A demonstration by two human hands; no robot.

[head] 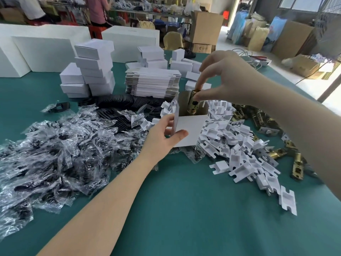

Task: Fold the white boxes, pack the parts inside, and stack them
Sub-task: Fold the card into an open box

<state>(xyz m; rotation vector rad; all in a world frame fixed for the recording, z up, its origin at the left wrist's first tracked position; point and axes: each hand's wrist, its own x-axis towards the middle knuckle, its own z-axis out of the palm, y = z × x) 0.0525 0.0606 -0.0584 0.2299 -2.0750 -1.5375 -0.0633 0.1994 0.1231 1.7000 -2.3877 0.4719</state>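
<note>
Packing is happening: right hand (227, 80) is pinching a cylindrical brass latch part (193, 103) into the folded white cardboard box (190, 126), left hand (162, 135) gripping its side; next, closing flaps.

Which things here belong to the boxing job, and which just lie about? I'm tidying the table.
In the job:
open white box, gripped by left hand
brass latch, pinched by right hand
flat box blanks
folded boxes

Lying about:
cardboard cartons
cables
</note>
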